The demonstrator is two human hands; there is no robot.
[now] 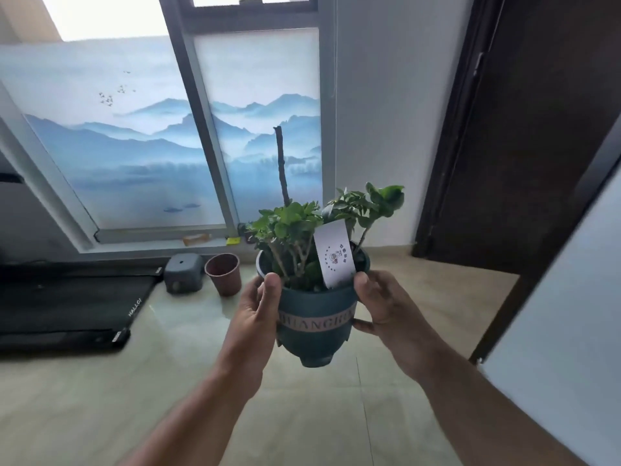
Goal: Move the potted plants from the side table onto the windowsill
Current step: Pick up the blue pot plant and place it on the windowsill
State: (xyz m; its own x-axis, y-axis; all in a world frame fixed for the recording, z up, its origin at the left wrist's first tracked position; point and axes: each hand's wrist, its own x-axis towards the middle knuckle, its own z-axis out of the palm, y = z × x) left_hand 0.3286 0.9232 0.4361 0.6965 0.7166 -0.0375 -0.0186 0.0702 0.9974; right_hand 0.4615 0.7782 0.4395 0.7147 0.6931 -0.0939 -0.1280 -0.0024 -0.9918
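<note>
Both hands are shown in the head view clasping one dark teal plastic plant pot (314,317) with a pink lettered band: the left hand (253,309) is wrapped round its left wall with the thumb on the rim, and the right hand (384,306) is wrapped round its right wall with the thumb by the rim. The pot is held in the air above the pale tiled floor (168,381), between the viewer and the low grey windowsill (161,245), which lies beyond and to the left. A leafy green plant (302,227), a bare dark upright stem (281,166) and a white printed paper tag (334,257) are carried in the pot.

An empty brown plastic pot (223,274) and a small grey box-shaped object (183,272) are seen on the floor below the sill; a small orange item (196,239) and a yellow item (232,241) lie on the sill itself.

Risks judged from this moment: the pot may be tilted during transfer and soil spilled; the tall stem may be knocked against the window frame (201,129); the items on the sill may be struck in setting down.

No side table is within view. The fingers behind the pot are hidden, and the band's lettering is partly covered.
</note>
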